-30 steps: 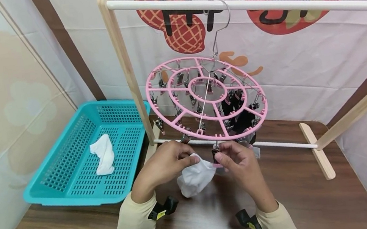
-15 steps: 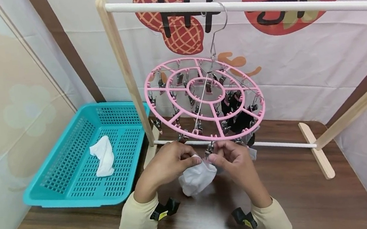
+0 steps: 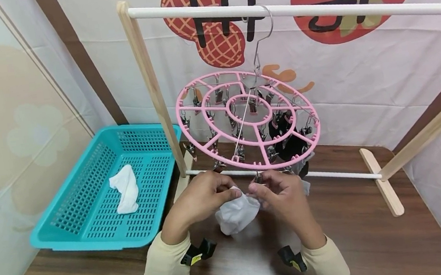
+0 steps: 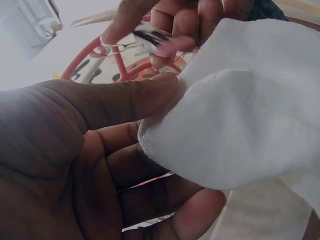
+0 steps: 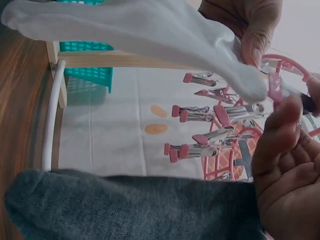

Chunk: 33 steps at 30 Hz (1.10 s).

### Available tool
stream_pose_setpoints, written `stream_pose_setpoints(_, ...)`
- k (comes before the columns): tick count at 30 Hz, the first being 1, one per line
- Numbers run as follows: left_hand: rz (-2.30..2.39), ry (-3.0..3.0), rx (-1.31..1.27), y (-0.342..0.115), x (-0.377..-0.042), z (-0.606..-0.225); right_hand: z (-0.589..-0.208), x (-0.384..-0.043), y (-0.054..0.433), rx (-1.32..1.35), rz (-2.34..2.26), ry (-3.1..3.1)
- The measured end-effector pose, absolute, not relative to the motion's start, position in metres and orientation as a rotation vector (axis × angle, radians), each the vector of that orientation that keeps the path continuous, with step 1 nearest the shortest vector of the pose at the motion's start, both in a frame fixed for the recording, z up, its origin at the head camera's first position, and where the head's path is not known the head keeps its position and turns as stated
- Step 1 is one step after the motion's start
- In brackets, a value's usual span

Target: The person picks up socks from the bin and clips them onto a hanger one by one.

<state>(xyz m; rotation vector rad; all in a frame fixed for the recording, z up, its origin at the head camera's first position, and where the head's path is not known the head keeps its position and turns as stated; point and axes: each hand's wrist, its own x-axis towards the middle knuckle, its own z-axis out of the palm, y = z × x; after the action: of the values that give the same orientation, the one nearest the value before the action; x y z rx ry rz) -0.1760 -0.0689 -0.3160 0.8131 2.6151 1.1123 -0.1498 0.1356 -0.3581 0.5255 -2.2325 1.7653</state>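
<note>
My left hand pinches a white sock by its edge, thumb on top in the left wrist view. The rest of the sock hangs loosely below. Close on its right, my right hand pinches a metal clip with pink tips between thumb and finger. In the right wrist view the clip's pink tip is right at the sock's edge. This clip hangs from the front rim of a pink round clip hanger, partly hidden by the fingers. A dark grey sock hangs near my right hand.
The hanger hooks onto a white rail of a wooden-legged rack. Several other clips dangle from it, and black cloth hangs at its right. A turquoise basket at left holds another white sock.
My right hand has shifted slightly left with the clip, turning it towards the white sock's edge. The left hand keeps its pinch and has barely moved.
</note>
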Motion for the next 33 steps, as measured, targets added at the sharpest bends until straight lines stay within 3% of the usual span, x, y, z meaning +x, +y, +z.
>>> stream_pose_setpoints(13,1.101,2.599,0.818,-0.0661,-0.1746,-0.3160,-0.3606,-0.1505,0.1433,0.687,1.558,-2.140)
stream_pose_setpoints(33,1.189,2.486,0.824,-0.0636,-0.1740,-0.3140,-0.3587,-0.1507,0.1466,0.461,1.596,-2.080)
